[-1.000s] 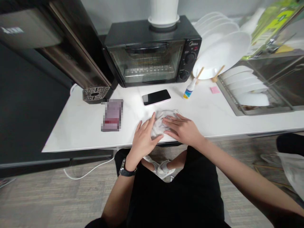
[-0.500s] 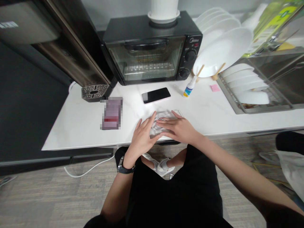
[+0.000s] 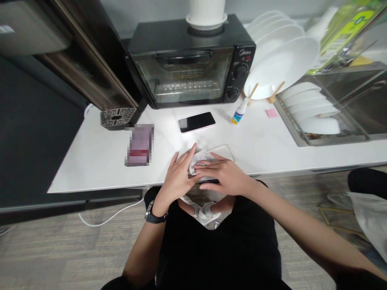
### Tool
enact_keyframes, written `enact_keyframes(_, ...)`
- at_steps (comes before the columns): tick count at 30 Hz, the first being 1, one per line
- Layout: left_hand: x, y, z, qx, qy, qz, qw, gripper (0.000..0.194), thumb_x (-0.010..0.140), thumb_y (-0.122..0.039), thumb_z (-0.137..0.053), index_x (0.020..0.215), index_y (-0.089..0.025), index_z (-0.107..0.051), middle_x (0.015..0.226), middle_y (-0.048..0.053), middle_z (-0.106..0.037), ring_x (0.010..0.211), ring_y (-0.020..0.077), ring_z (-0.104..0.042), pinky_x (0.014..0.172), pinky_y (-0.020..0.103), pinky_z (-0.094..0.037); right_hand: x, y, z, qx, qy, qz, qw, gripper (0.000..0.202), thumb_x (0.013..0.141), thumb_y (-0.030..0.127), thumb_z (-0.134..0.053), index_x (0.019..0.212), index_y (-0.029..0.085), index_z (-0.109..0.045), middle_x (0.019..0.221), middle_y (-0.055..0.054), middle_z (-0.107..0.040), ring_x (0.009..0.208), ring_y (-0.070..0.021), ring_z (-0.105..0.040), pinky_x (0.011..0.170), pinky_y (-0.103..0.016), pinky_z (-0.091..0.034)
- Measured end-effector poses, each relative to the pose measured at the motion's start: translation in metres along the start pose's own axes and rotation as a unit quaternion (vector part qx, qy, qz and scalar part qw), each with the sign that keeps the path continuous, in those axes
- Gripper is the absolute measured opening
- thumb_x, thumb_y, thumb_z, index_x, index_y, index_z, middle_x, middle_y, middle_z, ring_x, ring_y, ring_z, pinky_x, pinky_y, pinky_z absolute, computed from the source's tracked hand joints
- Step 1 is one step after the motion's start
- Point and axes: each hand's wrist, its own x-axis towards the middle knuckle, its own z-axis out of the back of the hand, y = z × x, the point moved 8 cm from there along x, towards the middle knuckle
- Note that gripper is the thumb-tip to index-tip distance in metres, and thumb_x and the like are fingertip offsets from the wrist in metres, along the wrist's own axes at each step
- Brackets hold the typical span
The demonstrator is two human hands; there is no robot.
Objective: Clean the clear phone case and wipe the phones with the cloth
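Observation:
Near the counter's front edge, my left hand (image 3: pixel 180 172) rests with its fingers stretched and spread, beside a crumpled white cloth or tissue (image 3: pixel 202 155). My right hand (image 3: pixel 222 174) lies over this cloth, fingers straight and flat on it, thumb apart. From under the right hand a clear phone case (image 3: pixel 232 152) sticks out, its far right corner uncovered. The rest of the case is hidden by hands and cloth. Beyond them lies a phone (image 3: pixel 197 122), black screen up. A small white spray bottle (image 3: pixel 240 111) with a blue and yellow label stands to its right.
A toaster oven (image 3: pixel 190 76) stands behind, bearing a white pot (image 3: pixel 207 12). At left are a dispenser's drip tray (image 3: pixel 117 117) and a blurred-out purple packet (image 3: pixel 140 145). Right are plates (image 3: pixel 281 68), pink sticky notes (image 3: pixel 271 113) and a sink (image 3: pixel 302 139) with dishes.
My right hand has slid slightly left and towards me, with the cloth bunched under it. More of the clear case now shows on the right. The view has shifted a little.

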Motion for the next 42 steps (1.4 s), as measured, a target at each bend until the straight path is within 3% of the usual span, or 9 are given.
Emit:
enact_keyframes(4, -0.002, 0.000, 0.001, 0.004, -0.002, 0.006, 1.000, 0.067, 0.066, -0.029, -0.045, 0.118, -0.031, -0.003, 0.119, -0.005, -0.029, 0.109, 0.0149, -0.026, 0.096, 0.035, -0.013, -0.001, -0.023, 0.009, -0.029, -0.024, -0.029, 0.999, 0.041, 0.073, 0.040, -0.032, 0.111, 0.024, -0.032, 0.111, 0.001, -0.040, 0.104, -0.0142, -0.031, 0.094, -0.038, -0.008)
enact_keyframes(9, -0.002, 0.003, -0.001, -0.004, -0.002, 0.012, 1.000, 0.068, 0.067, -0.032, -0.044, 0.118, -0.031, 0.001, 0.116, -0.005, -0.034, 0.109, 0.0130, -0.025, 0.097, 0.034, -0.011, -0.036, -0.052, 0.027, -0.048, -0.029, -0.099, 0.994, 0.037, 0.072, 0.037, -0.037, 0.108, 0.027, -0.036, 0.107, 0.001, -0.044, 0.100, -0.0163, -0.037, 0.095, -0.037, -0.012)
enact_keyframes(13, 0.000, 0.004, -0.002, -0.010, -0.003, 0.010, 1.000, 0.068, 0.066, -0.033, -0.046, 0.119, -0.029, -0.002, 0.115, -0.004, -0.035, 0.110, 0.0145, -0.024, 0.096, 0.033, -0.011, -0.039, -0.033, 0.021, -0.016, -0.007, -0.083, 0.996, 0.041, 0.070, 0.041, -0.038, 0.107, 0.026, -0.037, 0.107, 0.001, -0.044, 0.102, -0.0148, -0.035, 0.094, -0.033, -0.016)
enact_keyframes(18, 0.000, 0.002, -0.001, -0.019, -0.002, 0.009, 1.000, 0.067, 0.068, -0.032, -0.044, 0.120, -0.022, -0.004, 0.114, 0.001, -0.036, 0.104, 0.0175, -0.031, 0.091, 0.033, -0.021, -0.005, -0.002, 0.003, 0.005, -0.011, -0.015, 1.000, 0.044, 0.071, 0.045, -0.033, 0.110, 0.025, -0.033, 0.110, 0.003, -0.041, 0.105, -0.0118, -0.029, 0.095, -0.033, -0.013)
enact_keyframes(22, -0.002, 0.003, 0.001, -0.017, -0.004, 0.018, 1.000, 0.066, 0.067, -0.033, -0.045, 0.120, -0.020, -0.007, 0.114, 0.004, -0.035, 0.102, 0.0198, -0.033, 0.087, 0.033, -0.025, -0.002, -0.021, 0.011, -0.031, -0.044, -0.045, 0.998, 0.040, 0.073, 0.040, -0.033, 0.111, 0.025, -0.032, 0.111, 0.002, -0.040, 0.105, -0.0140, -0.029, 0.094, -0.036, -0.012)
enact_keyframes(27, -0.002, 0.002, 0.002, -0.017, -0.004, 0.020, 1.000, 0.068, 0.066, -0.026, -0.048, 0.120, -0.024, -0.006, 0.116, -0.001, -0.035, 0.104, 0.0188, -0.029, 0.088, 0.034, -0.023, -0.036, -0.049, 0.031, -0.072, -0.064, -0.115, 0.989, 0.037, 0.073, 0.033, -0.035, 0.109, 0.027, -0.035, 0.108, 0.002, -0.042, 0.101, -0.0173, -0.035, 0.092, -0.039, -0.018)
enact_keyframes(31, -0.001, 0.000, 0.003, -0.017, -0.003, 0.013, 1.000, 0.070, 0.065, -0.024, -0.049, 0.119, -0.025, -0.006, 0.116, -0.002, -0.034, 0.105, 0.0172, -0.028, 0.089, 0.033, -0.021, -0.042, -0.030, 0.027, -0.055, -0.055, -0.103, 0.992, 0.038, 0.069, 0.039, -0.039, 0.106, 0.028, -0.039, 0.104, 0.002, -0.046, 0.100, -0.0187, -0.036, 0.090, -0.039, -0.024)
enact_keyframes(36, 0.000, 0.000, 0.002, -0.019, 0.005, 0.008, 1.000, 0.068, 0.066, -0.026, -0.048, 0.120, -0.023, -0.005, 0.114, 0.001, -0.035, 0.103, 0.0171, -0.029, 0.087, 0.032, -0.024, -0.008, 0.004, 0.006, -0.026, -0.038, -0.053, 0.998, 0.045, 0.069, 0.047, -0.032, 0.109, 0.026, -0.035, 0.109, 0.002, -0.042, 0.106, -0.0154, -0.029, 0.093, -0.036, -0.018)
enact_keyframes(42, -0.002, 0.003, 0.000, -0.003, -0.005, 0.021, 1.000, 0.062, 0.069, -0.032, -0.042, 0.120, -0.024, -0.008, 0.111, 0.002, -0.037, 0.102, 0.0189, -0.031, 0.087, 0.032, -0.025, -0.009, -0.028, 0.018, -0.053, -0.067, -0.101, 0.991, 0.038, 0.073, 0.038, -0.033, 0.109, 0.024, -0.035, 0.112, 0.000, -0.039, 0.104, -0.0165, -0.032, 0.093, -0.039, -0.016)
